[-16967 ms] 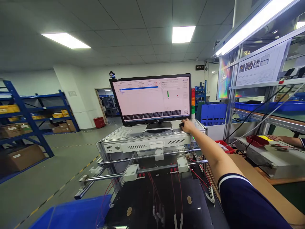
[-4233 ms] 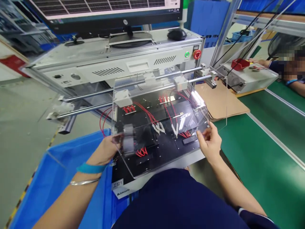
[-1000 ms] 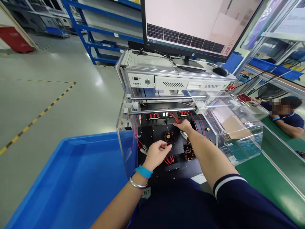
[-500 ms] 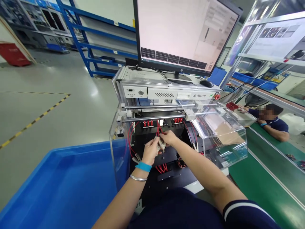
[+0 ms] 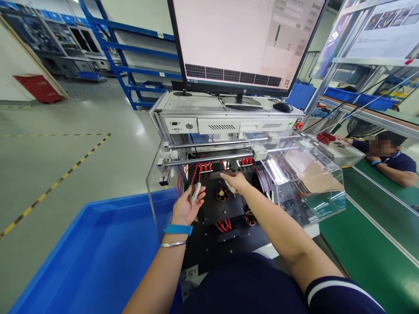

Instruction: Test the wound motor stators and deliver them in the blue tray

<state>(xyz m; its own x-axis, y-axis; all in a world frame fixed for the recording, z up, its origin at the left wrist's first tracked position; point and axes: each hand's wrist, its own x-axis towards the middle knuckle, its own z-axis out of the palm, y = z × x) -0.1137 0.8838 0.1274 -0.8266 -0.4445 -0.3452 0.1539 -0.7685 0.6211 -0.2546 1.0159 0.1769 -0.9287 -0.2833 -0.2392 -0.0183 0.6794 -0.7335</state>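
Observation:
My left hand (image 5: 189, 206) is closed around a light-grey clip (image 5: 195, 193) with red wires leading up from it. My right hand (image 5: 238, 182) grips a second light-grey clip (image 5: 230, 186), partly covered by the fingers. Between the hands, a round motor stator (image 5: 223, 194) with reddish coils sits on the black plate (image 5: 209, 209). Another round coil part (image 5: 250, 218) lies lower right. Rows of red terminals (image 5: 205, 167) stand behind my hands, and a bundle of red wires (image 5: 224, 225) runs in front of the plate.
A monitor (image 5: 235, 48) and a mouse (image 5: 283, 107) stand on the test machine (image 5: 225, 125). Metal rods and a clear acrylic cover (image 5: 314, 174) surround the work area. A blue bin (image 5: 98, 253) is at left. A co-worker (image 5: 393, 157) sits by the green bench (image 5: 369, 248) at right.
My hands have moved apart, the left one leftward, each with a clip. The stator between them now shows. The camera view has shifted slightly.

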